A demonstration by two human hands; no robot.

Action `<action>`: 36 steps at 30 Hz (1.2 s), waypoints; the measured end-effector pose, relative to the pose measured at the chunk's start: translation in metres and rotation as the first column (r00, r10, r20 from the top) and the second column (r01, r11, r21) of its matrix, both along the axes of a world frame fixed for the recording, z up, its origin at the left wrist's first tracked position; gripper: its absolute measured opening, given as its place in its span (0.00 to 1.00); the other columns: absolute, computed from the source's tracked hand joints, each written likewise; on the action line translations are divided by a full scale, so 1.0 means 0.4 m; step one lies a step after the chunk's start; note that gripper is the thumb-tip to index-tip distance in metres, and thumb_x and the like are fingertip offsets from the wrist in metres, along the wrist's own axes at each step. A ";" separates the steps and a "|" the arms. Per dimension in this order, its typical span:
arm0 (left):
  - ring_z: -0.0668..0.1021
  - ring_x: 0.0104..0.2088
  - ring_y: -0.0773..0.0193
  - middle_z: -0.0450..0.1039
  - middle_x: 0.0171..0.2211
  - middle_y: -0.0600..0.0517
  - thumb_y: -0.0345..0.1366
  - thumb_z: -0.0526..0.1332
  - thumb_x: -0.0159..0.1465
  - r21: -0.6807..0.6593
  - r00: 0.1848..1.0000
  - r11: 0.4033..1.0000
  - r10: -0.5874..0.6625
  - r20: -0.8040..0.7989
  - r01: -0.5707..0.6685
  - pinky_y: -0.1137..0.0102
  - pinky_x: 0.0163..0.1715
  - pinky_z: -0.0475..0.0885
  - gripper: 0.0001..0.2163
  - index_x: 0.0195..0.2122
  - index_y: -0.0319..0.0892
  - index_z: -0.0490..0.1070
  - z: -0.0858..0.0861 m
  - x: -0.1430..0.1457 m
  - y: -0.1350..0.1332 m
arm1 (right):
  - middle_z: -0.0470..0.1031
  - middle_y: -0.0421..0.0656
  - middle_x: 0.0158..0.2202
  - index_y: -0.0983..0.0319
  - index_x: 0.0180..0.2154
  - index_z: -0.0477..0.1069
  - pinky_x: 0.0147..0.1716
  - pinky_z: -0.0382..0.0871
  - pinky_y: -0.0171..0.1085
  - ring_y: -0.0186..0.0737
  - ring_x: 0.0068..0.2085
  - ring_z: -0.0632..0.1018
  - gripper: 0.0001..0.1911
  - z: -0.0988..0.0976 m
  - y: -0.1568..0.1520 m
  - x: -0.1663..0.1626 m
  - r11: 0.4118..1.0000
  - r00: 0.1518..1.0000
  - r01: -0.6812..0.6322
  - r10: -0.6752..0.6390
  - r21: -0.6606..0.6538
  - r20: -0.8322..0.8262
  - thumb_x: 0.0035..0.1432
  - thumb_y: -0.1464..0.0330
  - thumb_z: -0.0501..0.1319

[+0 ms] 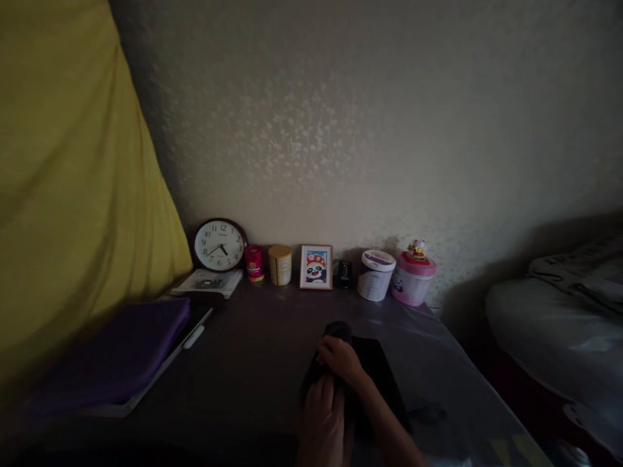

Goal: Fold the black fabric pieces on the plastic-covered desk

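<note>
My right hand (342, 358) is closed over a dark rounded object (337, 329), with its fingers curled around the near side. Just in front of it and lower in the view, my left hand (322, 405) has its fingers together and bent down against dark material beneath the right hand. Both hands are over a flat black piece (382, 366) lying on the table, whose kind is too dark to make out. Shadow hides the fingertips and what lies under them.
Along the wall stand a round clock (220, 245), a red can (254, 263), a yellow canister (280, 264), a framed panda picture (316, 267), a white tub (376, 275) and a pink tub (413, 279). A purple folder (117, 350) lies at left, beside a yellow curtain (73, 181).
</note>
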State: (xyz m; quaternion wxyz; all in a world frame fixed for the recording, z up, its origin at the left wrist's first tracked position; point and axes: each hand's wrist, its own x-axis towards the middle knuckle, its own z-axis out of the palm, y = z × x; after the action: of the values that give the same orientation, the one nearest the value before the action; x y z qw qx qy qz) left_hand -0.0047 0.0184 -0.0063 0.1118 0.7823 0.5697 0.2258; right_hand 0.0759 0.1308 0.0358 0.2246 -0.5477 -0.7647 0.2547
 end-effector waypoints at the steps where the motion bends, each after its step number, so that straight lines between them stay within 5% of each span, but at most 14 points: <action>1: 0.56 0.60 0.49 0.52 0.61 0.45 0.36 0.53 0.58 0.021 1.000 0.999 0.030 -0.004 -0.030 0.56 0.58 0.54 0.27 0.59 0.39 0.54 -0.027 0.006 0.006 | 0.77 0.39 0.24 0.60 0.28 0.72 0.27 0.62 0.28 0.32 0.27 0.76 0.14 0.001 -0.005 0.002 1.000 1.000 -0.015 0.015 0.009 -0.004 0.58 0.67 0.50; 5: 0.53 0.62 0.51 0.49 0.62 0.48 0.32 0.53 0.57 0.058 0.997 0.997 0.058 -0.048 -0.056 0.57 0.59 0.55 0.29 0.61 0.40 0.50 -0.136 0.023 0.028 | 0.78 0.39 0.31 0.59 0.32 0.74 0.33 0.64 0.30 0.34 0.33 0.76 0.13 0.001 -0.046 0.020 0.988 0.995 -0.080 0.088 0.135 -0.053 0.59 0.66 0.51; 8: 0.55 0.61 0.50 0.52 0.61 0.46 0.32 0.54 0.57 0.049 0.993 0.996 0.083 -0.080 -0.079 0.57 0.58 0.57 0.27 0.59 0.40 0.55 -0.169 0.033 0.034 | 0.77 0.40 0.35 0.58 0.35 0.74 0.42 0.65 0.33 0.36 0.40 0.75 0.13 -0.006 -0.079 0.043 0.945 0.978 -0.166 0.194 0.281 -0.075 0.60 0.66 0.51; 16: 0.57 0.60 0.48 0.46 0.63 0.45 0.28 0.56 0.55 0.056 0.983 0.989 0.141 -0.119 -0.136 0.55 0.57 0.58 0.31 0.61 0.43 0.50 -0.131 0.041 0.014 | 0.75 0.42 0.45 0.58 0.40 0.73 0.56 0.52 0.50 0.43 0.54 0.67 0.16 -0.065 0.014 0.098 0.903 0.976 -0.216 0.205 0.371 0.071 0.63 0.66 0.48; 23: 0.59 0.59 0.49 0.46 0.63 0.44 0.26 0.52 0.57 -0.053 0.963 0.982 0.165 -0.215 -0.181 0.57 0.56 0.60 0.30 0.61 0.37 0.47 -0.117 0.038 0.021 | 0.74 0.43 0.48 0.59 0.43 0.72 0.55 0.55 0.46 0.41 0.54 0.68 0.16 -0.068 0.144 0.104 0.933 0.982 -0.134 0.079 0.333 0.173 0.63 0.68 0.46; 27: 0.63 0.56 0.51 0.51 0.62 0.45 0.24 0.49 0.57 0.065 0.949 0.972 0.233 -0.212 -0.224 0.59 0.54 0.62 0.27 0.60 0.39 0.52 -0.117 0.046 0.015 | 0.71 0.48 0.50 0.62 0.46 0.69 0.53 0.57 0.46 0.44 0.53 0.68 0.14 -0.041 0.106 0.100 0.905 0.988 0.031 -0.093 0.425 0.124 0.61 0.69 0.50; 33: 0.69 0.51 0.53 0.63 0.55 0.42 0.22 0.51 0.56 0.248 0.929 0.930 0.321 -0.186 -0.272 0.60 0.49 0.67 0.26 0.57 0.40 0.59 -0.146 0.051 0.015 | 0.76 0.42 0.41 0.58 0.38 0.73 0.55 0.55 0.44 0.40 0.53 0.68 0.15 -0.045 -0.019 0.081 0.894 0.982 -0.187 0.173 0.407 0.072 0.63 0.66 0.48; 36: 0.69 0.50 0.54 0.65 0.53 0.43 0.21 0.53 0.54 0.234 0.922 0.930 0.331 -0.200 -0.283 0.62 0.48 0.68 0.28 0.58 0.41 0.57 -0.128 0.046 0.007 | 0.75 0.41 0.46 0.56 0.38 0.74 0.56 0.50 0.50 0.42 0.56 0.66 0.17 -0.069 0.017 0.074 0.915 0.985 -0.147 0.102 0.375 0.136 0.63 0.68 0.46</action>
State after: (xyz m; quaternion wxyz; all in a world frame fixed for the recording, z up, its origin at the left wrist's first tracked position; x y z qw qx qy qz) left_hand 0.0137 0.0213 -0.0576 -0.0727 0.7113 0.6692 0.2024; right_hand 0.1056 0.1375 0.0080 0.2669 -0.4568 -0.8445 0.0826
